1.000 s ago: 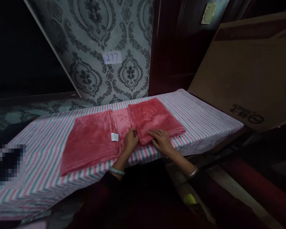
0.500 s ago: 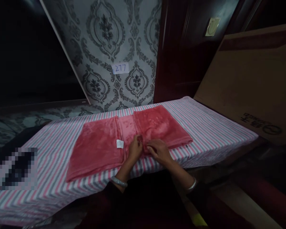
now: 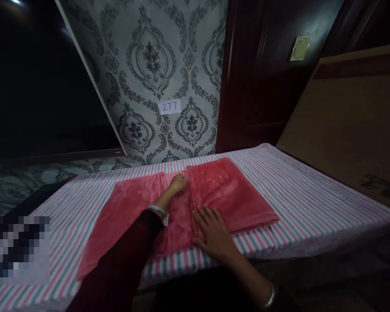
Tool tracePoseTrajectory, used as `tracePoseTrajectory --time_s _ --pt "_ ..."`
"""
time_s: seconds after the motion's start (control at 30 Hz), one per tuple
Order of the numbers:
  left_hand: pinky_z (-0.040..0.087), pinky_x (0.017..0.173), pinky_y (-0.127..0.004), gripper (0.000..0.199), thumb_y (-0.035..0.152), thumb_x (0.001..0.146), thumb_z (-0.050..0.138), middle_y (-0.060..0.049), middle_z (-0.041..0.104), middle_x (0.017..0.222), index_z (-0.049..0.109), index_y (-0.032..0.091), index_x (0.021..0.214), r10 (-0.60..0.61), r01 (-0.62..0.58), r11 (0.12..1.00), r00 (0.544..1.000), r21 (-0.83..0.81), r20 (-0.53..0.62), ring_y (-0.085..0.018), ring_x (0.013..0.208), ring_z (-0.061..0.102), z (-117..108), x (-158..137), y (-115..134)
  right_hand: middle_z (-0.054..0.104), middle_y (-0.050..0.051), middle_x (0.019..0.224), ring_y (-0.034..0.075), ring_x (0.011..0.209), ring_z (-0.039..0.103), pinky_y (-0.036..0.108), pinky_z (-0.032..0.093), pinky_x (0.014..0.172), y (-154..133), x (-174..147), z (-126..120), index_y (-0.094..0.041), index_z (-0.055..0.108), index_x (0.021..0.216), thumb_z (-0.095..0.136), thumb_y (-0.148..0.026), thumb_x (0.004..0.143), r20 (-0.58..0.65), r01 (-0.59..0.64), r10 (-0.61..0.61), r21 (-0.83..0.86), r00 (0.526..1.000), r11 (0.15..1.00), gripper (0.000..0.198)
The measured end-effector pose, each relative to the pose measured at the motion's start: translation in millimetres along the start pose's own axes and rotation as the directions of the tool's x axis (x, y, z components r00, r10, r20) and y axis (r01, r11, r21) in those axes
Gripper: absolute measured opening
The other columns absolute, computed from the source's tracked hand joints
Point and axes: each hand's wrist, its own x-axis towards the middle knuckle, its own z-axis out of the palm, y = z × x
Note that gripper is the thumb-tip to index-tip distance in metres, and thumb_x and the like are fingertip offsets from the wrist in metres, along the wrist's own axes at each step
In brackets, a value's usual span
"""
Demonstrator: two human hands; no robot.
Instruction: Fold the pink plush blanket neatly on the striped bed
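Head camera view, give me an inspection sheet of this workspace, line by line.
Surface: table under a pink, grey and white striped cloth.
Job's things: red blanket lying flat, both side panels folded inward, a paler strip showing between them.
Clutter: nothing seen.
Hands: left hand at the far end of the fold, fingers curled; right hand pressed flat on the near edge.
Cables: nothing seen.
Surroundings: patterned wallpaper with a paper label reading 277, dark wooden door, cardboard box leaning at the right.
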Motion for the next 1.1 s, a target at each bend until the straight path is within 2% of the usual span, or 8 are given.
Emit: tracePoseTrajectory --time_s 0.1,0.27,0.4,0.53,0.67,0.8,0.93,1.1 --pt "0.054 0.058 -0.032 0.027 0.034 0.091 0.058 -0.01 0.069 0.066 0.067 0.01 0.099 -0.081 0.081 0.997 0.997 -0.021 -0.013 -0.024 0.058 0.069 14 40 11 0.042 0.007 0.158 0.032 0.148 0.034 0.057 0.022 0.121 0 0 -2 -0.028 0.045 0.153 0.063 -0.051 0.089 -0.004 -0.001 0.001 0.01 1.0 1.0 0.071" --pt "0.053 0.084 -0.031 0.051 0.029 0.093 0.055 -0.014 0.071 0.118 0.048 0.018 0.142 -0.033 0.034 0.999 0.985 0.0 -0.169 -0.024 0.104 0.07 35 65 15 0.056 0.006 0.147 0.029 0.14 0.046 0.055 0.032 0.119 3 -3 7 -0.028 0.056 0.145 0.055 -0.032 0.093 -0.149 0.036 -0.028 0.052 0.988 0.998 0.052" --pt "0.049 0.095 -0.038 0.045 0.023 0.093 0.05 -0.017 0.064 0.13 0.055 0.021 0.137 0.026 -0.002 0.992 0.981 0.124 -0.193 -0.029 0.117 0.064 38 65 7 0.062 0.004 0.14 0.028 0.133 0.053 0.052 0.039 0.116 5 -5 13 -0.029 0.063 0.135 0.052 -0.028 0.094 -0.215 0.063 -0.044 0.083 0.976 0.995 0.043" --pt "0.051 0.094 -0.044 0.041 0.021 0.091 0.051 -0.023 0.063 0.127 0.062 0.016 0.13 0.043 -0.008 0.973 0.988 0.232 -0.146 -0.035 0.115 0.065 30 66 5 0.058 0.006 0.145 0.031 0.137 0.049 0.054 0.035 0.118 4 -6 6 -0.027 0.063 0.137 0.058 -0.036 0.092 -0.135 0.048 -0.036 0.083 0.99 0.995 0.046" --pt "0.042 0.108 -0.053 0.052 0.022 0.09 0.053 -0.026 0.045 0.15 0.053 0.013 0.141 0.17 -0.116 0.938 0.975 0.328 -0.143 -0.039 0.138 0.047 26 50 24 0.052 0.009 0.15 0.033 0.141 0.044 0.057 0.03 0.119 0 -1 -10 -0.026 0.059 0.142 0.063 -0.05 0.09 -0.013 0.037 -0.036 0.091 0.999 0.995 0.058" --pt "0.02 0.121 -0.059 0.066 0.038 0.092 0.057 -0.025 0.032 0.161 0.043 0.011 0.15 0.412 -0.382 0.8 0.91 0.463 0.038 -0.041 0.152 0.021 46 10 44 0.058 0.009 0.145 0.026 0.139 0.047 0.049 0.033 0.12 -6 7 -15 -0.025 0.059 0.142 0.047 -0.038 0.101 0.033 -0.013 0.01 0.089 0.999 0.996 0.044" --pt "0.02 0.119 -0.063 0.072 0.055 0.096 0.046 -0.022 0.027 0.164 0.037 0.016 0.155 0.394 -0.446 0.705 0.893 0.551 0.218 -0.042 0.152 0.02 75 -27 36 0.05 0.015 0.151 0.029 0.144 0.04 0.049 0.026 0.124 -13 6 7 -0.011 0.052 0.147 0.047 -0.04 0.101 0.025 0.019 -0.019 -0.015 1.0 1.0 0.054" --pt "0.02 0.12 -0.062 0.071 0.06 0.097 0.037 -0.021 0.03 0.163 0.036 0.02 0.156 0.473 -0.462 0.593 0.863 0.66 0.18 -0.041 0.151 0.025 88 -39 16 0.043 0.017 0.156 0.031 0.146 0.038 0.047 0.029 0.122 -15 1 -1 -0.011 0.049 0.149 0.053 -0.044 0.099 0.116 0.027 -0.032 0.036 0.993 0.999 0.061"
